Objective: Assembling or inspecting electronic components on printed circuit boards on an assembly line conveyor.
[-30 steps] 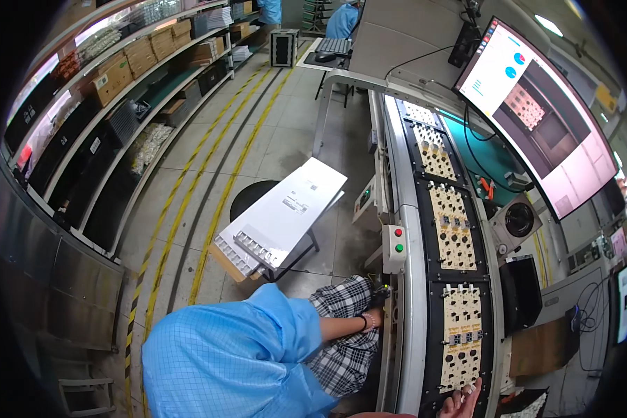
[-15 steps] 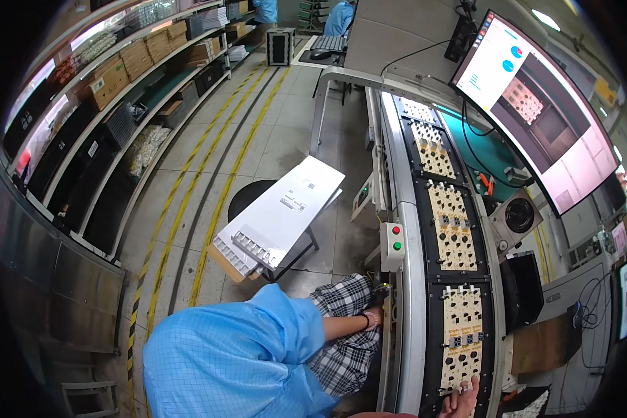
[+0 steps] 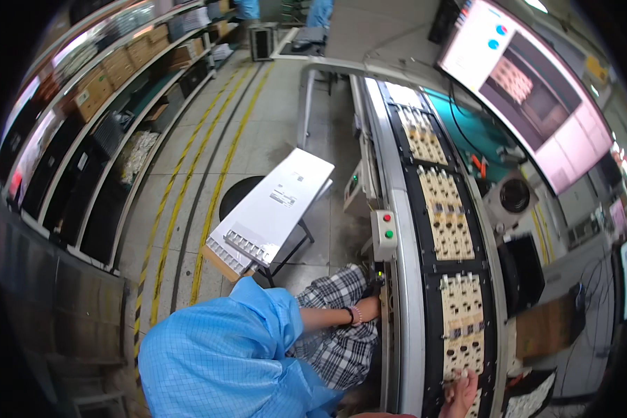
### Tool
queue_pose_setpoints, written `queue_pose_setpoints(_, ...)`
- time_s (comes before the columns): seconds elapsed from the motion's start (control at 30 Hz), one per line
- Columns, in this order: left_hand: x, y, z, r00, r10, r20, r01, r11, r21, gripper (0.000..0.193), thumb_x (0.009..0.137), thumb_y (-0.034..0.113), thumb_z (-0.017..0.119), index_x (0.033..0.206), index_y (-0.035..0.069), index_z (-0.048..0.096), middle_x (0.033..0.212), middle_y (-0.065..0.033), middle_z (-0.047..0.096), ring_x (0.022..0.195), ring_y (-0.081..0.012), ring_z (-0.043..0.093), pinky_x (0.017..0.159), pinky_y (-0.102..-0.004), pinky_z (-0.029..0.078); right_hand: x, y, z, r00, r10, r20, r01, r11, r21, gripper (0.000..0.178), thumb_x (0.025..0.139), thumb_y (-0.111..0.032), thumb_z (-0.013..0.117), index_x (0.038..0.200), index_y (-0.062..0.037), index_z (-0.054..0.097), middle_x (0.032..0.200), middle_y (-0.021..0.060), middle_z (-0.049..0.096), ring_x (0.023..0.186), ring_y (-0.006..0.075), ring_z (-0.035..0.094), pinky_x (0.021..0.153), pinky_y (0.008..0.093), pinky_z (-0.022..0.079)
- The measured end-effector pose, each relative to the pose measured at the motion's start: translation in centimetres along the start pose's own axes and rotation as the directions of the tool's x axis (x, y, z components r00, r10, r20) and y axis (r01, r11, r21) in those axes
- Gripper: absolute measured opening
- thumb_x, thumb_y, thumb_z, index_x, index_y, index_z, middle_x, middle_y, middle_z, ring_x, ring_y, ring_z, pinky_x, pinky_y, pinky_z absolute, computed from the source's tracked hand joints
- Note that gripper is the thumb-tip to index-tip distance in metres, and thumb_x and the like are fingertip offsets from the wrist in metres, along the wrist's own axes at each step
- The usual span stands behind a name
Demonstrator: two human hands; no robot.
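My right hand (image 3: 458,396) is over the near end of the closest beige board panel (image 3: 460,306), its thumb and forefinger drawn together. A small pale bit shows at the fingertips, too small to name. That panel bears rows of dark and whitish parts and sits in a black carrier frame (image 3: 433,327) on the conveyor line. My left hand (image 3: 369,308), below a dark wristband and a beaded bracelet, rests against the conveyor's left side, beside my plaid-covered leg (image 3: 338,362). Its fingers are hidden there.
More board panels (image 3: 446,216) lie farther up the line. A control box (image 3: 384,233) with red and green buttons stands at the conveyor's left edge. White packs (image 3: 275,202) rest on a stool. A monitor (image 3: 529,90) hangs at upper right; loaded shelves (image 3: 118,90) stand left.
The whole view has shifted slightly up and left. My right hand's fingers have moved from spread at the panel's end to drawn together. My left hand shows more fully by the conveyor's side.
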State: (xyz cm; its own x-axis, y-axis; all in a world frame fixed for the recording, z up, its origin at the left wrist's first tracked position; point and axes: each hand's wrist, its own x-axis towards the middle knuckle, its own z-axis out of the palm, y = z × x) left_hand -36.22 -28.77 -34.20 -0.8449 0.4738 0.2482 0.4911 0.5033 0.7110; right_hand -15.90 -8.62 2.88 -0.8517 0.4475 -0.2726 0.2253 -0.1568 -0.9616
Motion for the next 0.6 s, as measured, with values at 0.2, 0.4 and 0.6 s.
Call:
queue_pose_setpoints(0.2, 0.3, 6.5, -5.7, 0.948, 0.243, 0.207, -0.291, 0.923, 0.251, 0.022, 0.082, 0.022, 0.058, 0.098, 0.013, 0.070, 0.093, -0.0121, 0.070, 0.086, -0.0306, 0.066, 0.071, -0.0437, 0.049, 2.0, -0.4, -0.6, 0.997, -0.070, 0.026, 0.071, 0.996, -0.047, 0.032, 0.099, -0.029, 0.060, 0.116, -0.0030, 0.053, 0.083, -0.0035, 0.057, 0.053, -0.0022, 0.035, 0.046, 0.0150, 0.027)
queue_pose_setpoints(0.4, 1.0, 4.0, -4.0, 0.839, 0.089, 0.537, -0.372, 0.814, 0.446, 0.038, 0.090, 0.028, 0.050, 0.121, 0.015, 0.066, 0.126, -0.0095, 0.064, 0.121, -0.0312, 0.056, 0.098, -0.0488, 0.043, 3.7, -1.1, -2.0, 0.995, -0.097, 0.005, 0.097, 0.992, -0.085, 0.021, 0.097, -0.018, 0.060, 0.115, -0.0072, 0.057, 0.098, -0.0003, 0.065, 0.059, 0.0005, 0.038, 0.051, 0.0164, 0.030)
queue_pose_setpoints(0.6, 1.5, 8.1, -5.9, 0.645, -0.145, 0.750, -0.487, 0.679, 0.550, 0.044, 0.095, 0.032, 0.041, 0.131, 0.015, 0.060, 0.135, -0.0048, 0.060, 0.127, -0.0269, 0.052, 0.104, -0.0435, 0.039, 2.0, -1.2, -5.5, 0.832, -0.538, -0.135, 0.355, 0.703, -0.616, 0.018, 0.088, -0.011, 0.070, 0.103, -0.0018, 0.066, 0.087, -0.0005, 0.051, 0.070, 0.0060, 0.044, 0.061, 0.0221, 0.036)
